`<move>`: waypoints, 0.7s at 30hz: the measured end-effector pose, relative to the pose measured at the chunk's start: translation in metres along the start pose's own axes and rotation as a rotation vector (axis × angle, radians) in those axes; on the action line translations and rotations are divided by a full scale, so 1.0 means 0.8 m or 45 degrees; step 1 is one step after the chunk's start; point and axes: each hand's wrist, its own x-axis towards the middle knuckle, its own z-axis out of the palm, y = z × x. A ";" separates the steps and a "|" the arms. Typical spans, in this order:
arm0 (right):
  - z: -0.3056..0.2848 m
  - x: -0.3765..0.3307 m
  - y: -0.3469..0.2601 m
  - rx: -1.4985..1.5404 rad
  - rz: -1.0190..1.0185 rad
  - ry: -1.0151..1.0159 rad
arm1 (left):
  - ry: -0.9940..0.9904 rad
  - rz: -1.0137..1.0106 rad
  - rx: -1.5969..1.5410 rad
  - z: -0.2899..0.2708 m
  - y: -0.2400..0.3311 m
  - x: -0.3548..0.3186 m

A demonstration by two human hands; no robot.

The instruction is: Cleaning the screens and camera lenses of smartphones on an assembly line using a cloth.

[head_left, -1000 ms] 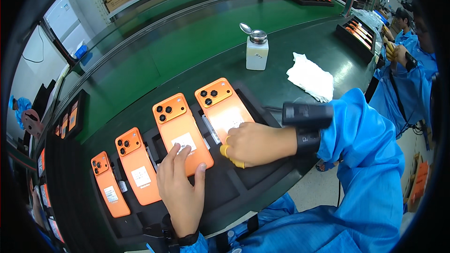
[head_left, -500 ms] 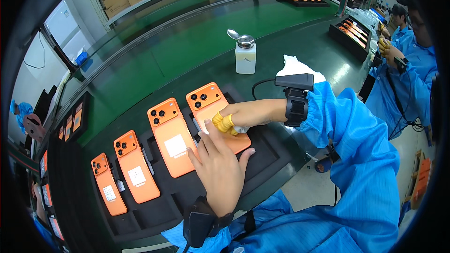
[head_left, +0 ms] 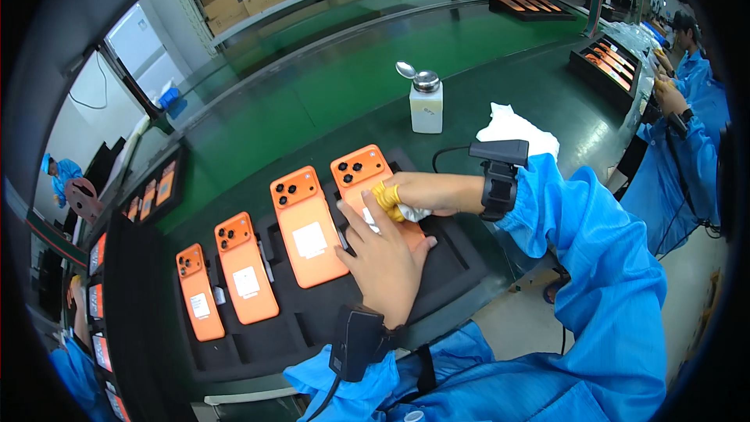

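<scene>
My left hand [head_left: 388, 267] lies with fingers spread over the lower part of an orange phone [head_left: 361, 169], back side up, at the right end of a black foam tray [head_left: 269, 352]. Yellow finger covers wrap the fingers of my right hand [head_left: 426, 192], which presses a bunched white cloth [head_left: 412, 213] against the same phone. Fingers and cloth hide much of the phone's lower back. To the left, three more orange phones lie back up in a row: a large one [head_left: 326, 270], a middle one [head_left: 256, 301] and a left one [head_left: 205, 328]. Each bears a white label.
A white pump bottle [head_left: 426, 113] with its metal lid flipped up stands beyond the tray. White crumpled cloth [head_left: 517, 131] lies near my right wrist. Dark trays of orange phones stand at the right [head_left: 605, 66], far back [head_left: 531, 6] and left [head_left: 156, 187]. Co-workers in blue sit rightward.
The whole view has shifted, so the tray and phones sit further right in the picture. My right hand with the cloth has slid slightly up the same phone; my left hand stays on it.
</scene>
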 end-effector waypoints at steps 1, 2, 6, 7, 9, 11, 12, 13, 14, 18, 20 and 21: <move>-0.006 0.004 0.007 -0.043 0.007 -0.016 | -0.059 -0.018 0.019 -0.003 0.001 -0.001; -0.011 0.009 0.011 -0.085 0.014 -0.030 | -0.048 -0.010 0.033 0.000 -0.001 -0.001; -0.006 0.008 0.011 -0.033 -0.040 -0.039 | 0.010 -0.017 0.038 0.004 0.001 -0.005; -0.010 0.009 0.013 0.001 -0.085 -0.042 | 0.013 -0.018 0.020 0.003 0.002 -0.005; -0.014 0.010 0.011 0.040 -0.131 -0.047 | 0.012 -0.018 0.007 0.003 0.002 -0.006; -0.015 0.006 0.005 0.158 -0.029 0.016 | 0.062 0.012 -0.032 0.000 0.000 -0.006; -0.018 0.010 0.006 0.162 -0.027 0.009 | 0.059 0.006 -0.026 -0.002 -0.001 -0.005; -0.021 0.012 0.008 0.211 -0.062 0.028 | 0.058 0.018 -0.004 -0.004 -0.001 -0.004; -0.024 0.015 0.009 0.260 -0.097 0.046 | 0.057 0.030 0.018 -0.005 -0.001 -0.003; -0.042 0.039 -0.025 0.170 -0.342 0.106 | 0.035 0.035 0.056 -0.007 0.000 -0.002; -0.038 0.041 -0.059 0.075 -0.221 0.294 | 0.037 0.055 0.055 -0.010 0.001 -0.001; -0.042 0.050 -0.064 0.061 -0.274 0.329 | 0.037 0.055 0.054 -0.010 0.000 0.000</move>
